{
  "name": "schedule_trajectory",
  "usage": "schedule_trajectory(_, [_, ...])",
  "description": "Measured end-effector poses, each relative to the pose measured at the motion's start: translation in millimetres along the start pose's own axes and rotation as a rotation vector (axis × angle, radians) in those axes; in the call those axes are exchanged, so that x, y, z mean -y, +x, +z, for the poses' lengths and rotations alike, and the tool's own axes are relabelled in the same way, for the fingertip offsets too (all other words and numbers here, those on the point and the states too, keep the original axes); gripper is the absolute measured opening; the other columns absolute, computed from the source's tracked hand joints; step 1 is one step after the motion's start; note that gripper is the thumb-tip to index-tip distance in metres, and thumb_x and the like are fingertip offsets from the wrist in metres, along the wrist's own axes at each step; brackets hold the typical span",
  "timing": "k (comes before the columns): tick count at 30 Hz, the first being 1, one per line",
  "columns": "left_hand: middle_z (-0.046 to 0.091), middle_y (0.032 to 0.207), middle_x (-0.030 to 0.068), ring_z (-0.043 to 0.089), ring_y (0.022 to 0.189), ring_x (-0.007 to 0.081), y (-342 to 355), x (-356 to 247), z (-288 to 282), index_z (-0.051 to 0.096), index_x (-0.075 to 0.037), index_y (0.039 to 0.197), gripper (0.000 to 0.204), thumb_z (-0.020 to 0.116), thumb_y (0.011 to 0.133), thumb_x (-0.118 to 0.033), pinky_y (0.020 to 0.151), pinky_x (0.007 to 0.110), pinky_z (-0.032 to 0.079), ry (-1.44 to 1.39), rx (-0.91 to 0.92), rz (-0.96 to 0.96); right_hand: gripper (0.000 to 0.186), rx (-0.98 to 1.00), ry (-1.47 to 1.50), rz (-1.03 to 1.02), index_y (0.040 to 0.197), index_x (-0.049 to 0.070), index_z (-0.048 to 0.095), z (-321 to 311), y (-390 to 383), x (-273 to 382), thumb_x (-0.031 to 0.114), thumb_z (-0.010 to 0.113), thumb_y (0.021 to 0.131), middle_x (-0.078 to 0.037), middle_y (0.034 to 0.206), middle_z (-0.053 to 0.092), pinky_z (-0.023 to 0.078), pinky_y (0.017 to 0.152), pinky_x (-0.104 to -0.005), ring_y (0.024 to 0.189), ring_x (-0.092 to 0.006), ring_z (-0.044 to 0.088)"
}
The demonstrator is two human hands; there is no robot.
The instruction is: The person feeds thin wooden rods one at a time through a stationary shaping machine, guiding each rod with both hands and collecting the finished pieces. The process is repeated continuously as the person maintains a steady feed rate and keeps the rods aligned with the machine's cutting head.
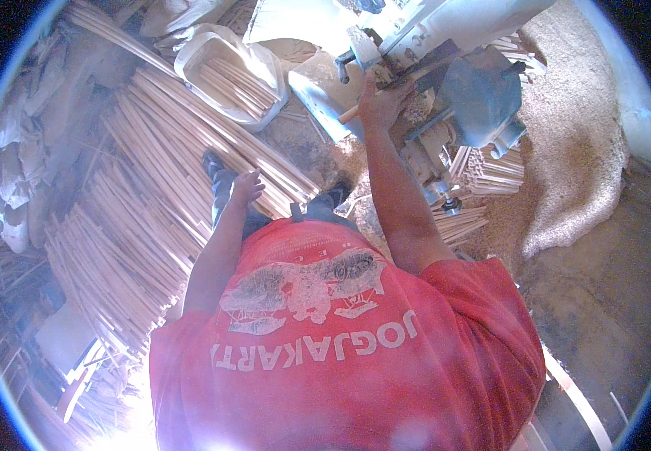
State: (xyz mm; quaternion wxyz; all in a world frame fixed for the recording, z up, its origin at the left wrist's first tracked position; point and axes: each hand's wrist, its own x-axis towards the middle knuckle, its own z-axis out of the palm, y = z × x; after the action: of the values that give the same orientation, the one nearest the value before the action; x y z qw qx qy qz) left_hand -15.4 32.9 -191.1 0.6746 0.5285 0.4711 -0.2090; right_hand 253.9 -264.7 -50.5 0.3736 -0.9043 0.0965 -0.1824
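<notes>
Head view looks down over our own red shirt point(340, 353) to a woodworking machine point(445, 68) at the top of the frame. Our right hand point(382, 96) is stretched up to its intake, fingers curled around the end of a pale round wooden stick point(349, 113); the stick's near end pokes out below the palm and its far end is hidden at the machine, so we cannot tell how deep it has gone. Holding it near the tail keeps the fingers back from the working part, as we judge it.

Our left hand point(246, 186) hangs lower and to the left, fingers loosely bent and half open, holding nothing that we can see. It hovers just over the heap of long split sticks point(152, 195) fanned out across the floor, which lie within easy reach on that side. Further up, a white sack point(228, 71) stands open with more sticks inside it. To the right of the machine, short cut pieces point(490, 169) are stacked, and a bank of sawdust point(573, 143) spreads beyond them, seemingly thrown off on the outfeed side.
</notes>
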Motion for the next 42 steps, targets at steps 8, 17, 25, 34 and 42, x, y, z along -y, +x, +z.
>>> schedule_trajectory(8, [0.064, 0.111, 0.0117, 0.070, 0.094, 0.0243, 24, 11, -10, 0.058, -0.005, 0.125, 0.055, 0.073, 0.091, -0.045, 0.071, 0.035, 0.057, -0.002, 0.031, -0.048, 0.117, 0.038, 0.057, 0.072, 0.151, -0.018, 0.009, -4, 1, 5, 0.067, 0.058, 0.088, -0.041, 0.157, 0.014, 0.011, 0.124, -0.0534, 0.150, -0.0531, 0.011])
schedule_trajectory(17, [0.065, 0.109, 0.0117, 0.070, 0.095, 0.0253, 8, 6, -7, 0.058, -0.005, 0.124, 0.055, 0.072, 0.091, -0.047, 0.076, 0.038, 0.056, 0.048, 0.010, -0.008, 0.114, 0.000, 0.046, 0.042, 0.152, -0.017, 0.008, 0, 5, -1, 0.060, 0.063, 0.088, -0.040, 0.159, 0.012, 0.013, 0.125, -0.0527, 0.150, -0.0531, 0.009])
schedule_trajectory(25, [0.064, 0.104, 0.0093, 0.070, 0.090, 0.0243, 9, 7, -8, 0.059, -0.006, 0.121, 0.051, 0.072, 0.092, -0.045, 0.074, 0.038, 0.055, -0.006, 0.079, 0.012, 0.114, 0.053, 0.188, 0.085, 0.154, -0.014, 0.007, -15, 1, 19, 0.059, 0.064, 0.087, -0.038, 0.161, 0.010, 0.011, 0.125, -0.0512, 0.152, -0.0506, 0.006])
schedule_trajectory(34, [0.063, 0.105, 0.0088, 0.070, 0.090, 0.0236, -8, -2, 3, 0.060, -0.006, 0.122, 0.051, 0.072, 0.091, -0.045, 0.074, 0.037, 0.055, 0.036, 0.002, 0.028, 0.115, 0.104, 0.088, 0.095, 0.155, -0.013, 0.006, -15, 1, 15, 0.064, 0.060, 0.088, -0.037, 0.161, 0.008, 0.010, 0.125, -0.0508, 0.152, -0.0500, 0.005])
schedule_trajectory(42, [0.063, 0.113, 0.0126, 0.069, 0.095, 0.0250, -13, -3, 3, 0.057, -0.003, 0.126, 0.057, 0.071, 0.091, -0.046, 0.077, 0.038, 0.055, 0.022, 0.022, 0.045, 0.115, 0.015, 0.105, 0.032, 0.154, -0.014, 0.006, -7, 1, 7, 0.062, 0.061, 0.087, -0.037, 0.161, 0.010, 0.011, 0.125, -0.0514, 0.152, -0.0510, 0.006])
